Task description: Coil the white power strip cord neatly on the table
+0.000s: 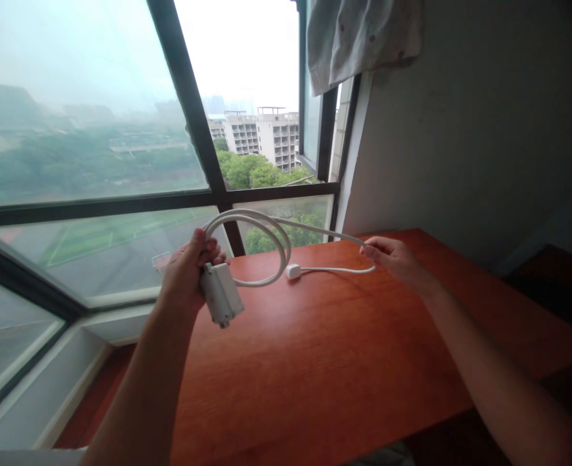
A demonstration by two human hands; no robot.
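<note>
My left hand (pixel 189 265) is closed around a looped white power cable (pixel 286 249), its thumb on top of the loops. Against the fingers of that hand hangs a scuffed white rectangular block (pixel 222 294), tilted, with small lugs at its corners; its socket face, if it has one, is not visible. From the loops the cable runs to the right, where my right hand (pixel 387 254) pinches it between thumb and fingers. Past that pinch, the free end bends back left to a small white plug (pixel 293 272), which appears just over or on the table; contact is unclear.
A reddish-brown wooden table (pixel 315 362) spreads below both hands. Dark-framed windows (pixel 96 206) stand ahead and to the left, with one pane open. A pale curtain (pixel 363 39) hangs at the upper right, beside a grey wall (pixel 461 129).
</note>
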